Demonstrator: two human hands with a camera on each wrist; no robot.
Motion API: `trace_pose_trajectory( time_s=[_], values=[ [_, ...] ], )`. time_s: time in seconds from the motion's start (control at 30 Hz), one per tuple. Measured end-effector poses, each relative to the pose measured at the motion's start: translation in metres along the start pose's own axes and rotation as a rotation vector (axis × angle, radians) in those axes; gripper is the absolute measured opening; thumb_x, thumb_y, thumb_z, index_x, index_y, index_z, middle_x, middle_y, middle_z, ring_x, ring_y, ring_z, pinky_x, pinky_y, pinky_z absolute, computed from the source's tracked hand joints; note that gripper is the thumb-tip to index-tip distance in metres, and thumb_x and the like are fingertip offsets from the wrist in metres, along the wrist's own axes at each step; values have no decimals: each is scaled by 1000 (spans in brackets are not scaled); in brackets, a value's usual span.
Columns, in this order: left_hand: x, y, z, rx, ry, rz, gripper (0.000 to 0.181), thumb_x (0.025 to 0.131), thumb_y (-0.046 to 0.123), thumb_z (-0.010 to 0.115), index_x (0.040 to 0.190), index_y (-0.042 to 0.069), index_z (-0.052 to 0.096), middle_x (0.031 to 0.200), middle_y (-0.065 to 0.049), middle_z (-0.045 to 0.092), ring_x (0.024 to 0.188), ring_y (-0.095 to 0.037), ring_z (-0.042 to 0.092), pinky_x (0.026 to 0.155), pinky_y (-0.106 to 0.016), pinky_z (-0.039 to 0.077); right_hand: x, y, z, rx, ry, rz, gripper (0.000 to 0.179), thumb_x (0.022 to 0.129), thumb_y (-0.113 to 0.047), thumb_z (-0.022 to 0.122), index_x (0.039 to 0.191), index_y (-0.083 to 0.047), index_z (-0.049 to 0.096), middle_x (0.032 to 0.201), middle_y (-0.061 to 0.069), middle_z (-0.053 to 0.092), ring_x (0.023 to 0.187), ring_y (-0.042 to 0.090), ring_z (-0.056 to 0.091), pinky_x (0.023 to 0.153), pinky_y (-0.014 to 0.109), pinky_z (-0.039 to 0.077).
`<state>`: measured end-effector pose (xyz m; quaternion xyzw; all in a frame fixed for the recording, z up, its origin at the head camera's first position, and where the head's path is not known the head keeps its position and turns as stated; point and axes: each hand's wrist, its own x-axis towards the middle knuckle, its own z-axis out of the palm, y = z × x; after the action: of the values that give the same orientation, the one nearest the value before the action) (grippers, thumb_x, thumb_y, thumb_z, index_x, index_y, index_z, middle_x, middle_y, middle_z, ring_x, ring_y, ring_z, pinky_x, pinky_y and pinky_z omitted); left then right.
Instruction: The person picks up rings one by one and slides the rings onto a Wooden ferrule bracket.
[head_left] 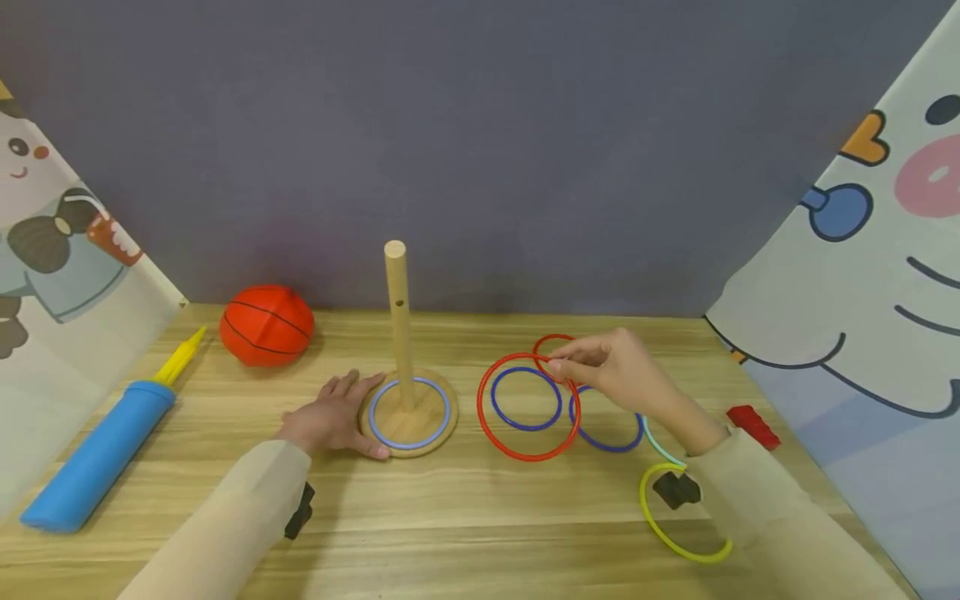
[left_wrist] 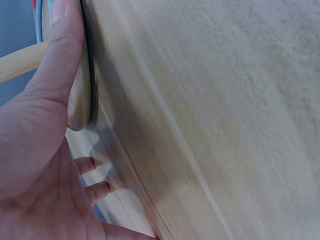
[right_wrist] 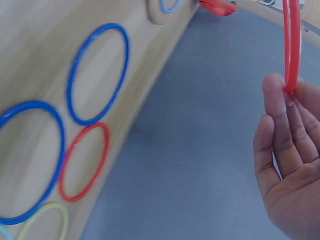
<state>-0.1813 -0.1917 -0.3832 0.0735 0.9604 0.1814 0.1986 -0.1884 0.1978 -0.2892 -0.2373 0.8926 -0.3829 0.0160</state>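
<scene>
My left hand (head_left: 333, 417) rests against the left side of a round wooden base (head_left: 426, 418), fingers spread. In the left wrist view its thumb (left_wrist: 62, 55) lies straight along the base's edge. From the base rises an upright wooden post (head_left: 401, 325), and a light blue ring (head_left: 447, 408) lies around its foot. Right of the stand, my right hand (head_left: 630, 379) pinches a red ring (head_left: 529, 457) between thumb and fingertips, raised above the table as the right wrist view shows. Beneath and beside it lie two blue rings (head_left: 525, 428) and another red ring (head_left: 553, 337).
A yellow ring (head_left: 678, 550) and a pale cyan ring (head_left: 662, 450) lie under the right forearm, partly hidden. At left are a red ball (head_left: 267, 325) and a blue hand pump (head_left: 105, 458) with a yellow nozzle. A small red object (head_left: 753, 427) sits near the right edge. A grey wall (head_left: 480, 167) stands behind.
</scene>
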Motion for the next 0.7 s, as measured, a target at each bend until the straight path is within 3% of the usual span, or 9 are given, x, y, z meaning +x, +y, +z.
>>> trace_pose_trajectory(
  time_s=[0.17, 0.33, 0.5, 0.7],
  values=[
    [0, 1, 0, 7, -5, 2, 126, 63, 65, 87, 162, 23, 21, 166, -25, 8, 150, -53, 7, 83, -95, 15, 13, -20, -6, 44, 19, -33, 15, 92, -20, 78, 103, -9, 81, 86, -2, 78, 81, 19, 76, 70, 27, 57],
    [-6, 7, -2, -4, 25, 16, 124, 63, 60, 90, 161, 20, 26, 164, -29, 13, 147, -56, 12, 81, -95, 17, 27, -42, -13, 56, 41, -39, 16, 93, -21, 77, 104, -11, 81, 87, 1, 78, 82, 14, 75, 79, 26, 56],
    [-9, 9, -3, 1, 28, 2, 121, 66, 55, 91, 161, 20, 26, 164, -29, 12, 148, -56, 11, 82, -95, 18, 42, -63, -18, 92, 80, -75, 19, 93, -21, 77, 104, -6, 81, 86, 9, 78, 79, 14, 75, 75, 25, 56],
    [-9, 8, -3, 2, 26, 5, 121, 66, 56, 91, 161, 19, 26, 164, -29, 13, 147, -56, 12, 82, -95, 18, 60, -86, -23, 163, 116, -139, 18, 93, -20, 78, 104, -6, 80, 83, 9, 77, 79, 22, 75, 72, 25, 55]
  ],
)
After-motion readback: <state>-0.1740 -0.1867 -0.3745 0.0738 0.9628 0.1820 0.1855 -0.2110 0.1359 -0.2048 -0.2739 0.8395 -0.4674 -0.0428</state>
